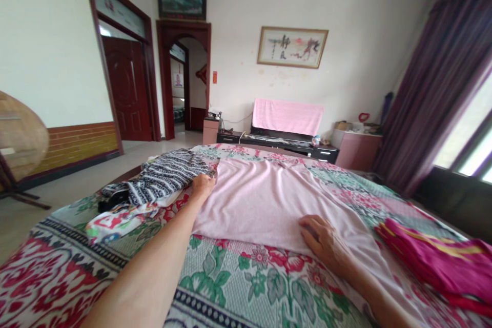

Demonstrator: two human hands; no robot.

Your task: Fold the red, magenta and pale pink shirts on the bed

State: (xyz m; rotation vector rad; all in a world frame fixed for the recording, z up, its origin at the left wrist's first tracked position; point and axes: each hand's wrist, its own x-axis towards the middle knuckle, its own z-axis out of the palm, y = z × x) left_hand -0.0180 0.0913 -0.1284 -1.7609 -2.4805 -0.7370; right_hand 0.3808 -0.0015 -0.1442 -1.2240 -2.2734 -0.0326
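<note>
A pale pink garment (261,200) is spread over the flowered bed cover (215,271), with soft creases across its upper part. Its exact kind is hard to make out. At its left edge, my left hand (203,185) is closed, pinching the fabric. My right hand (321,238) rests on the lower right part of the same garment, fingers stretched out and lying on the cloth. Part of the garment runs on beneath and beyond my right forearm. Just left of my left hand lies a heap of black-and-white patterned clothing (169,171).
A white piece with colourful print (119,223) lies at the left. On the right is a folded magenta garment with yellow trim (442,261). Beyond the bed stands a low black cabinet (325,154) below a pink cloth cover (288,115). A purple curtain (418,72) hangs right.
</note>
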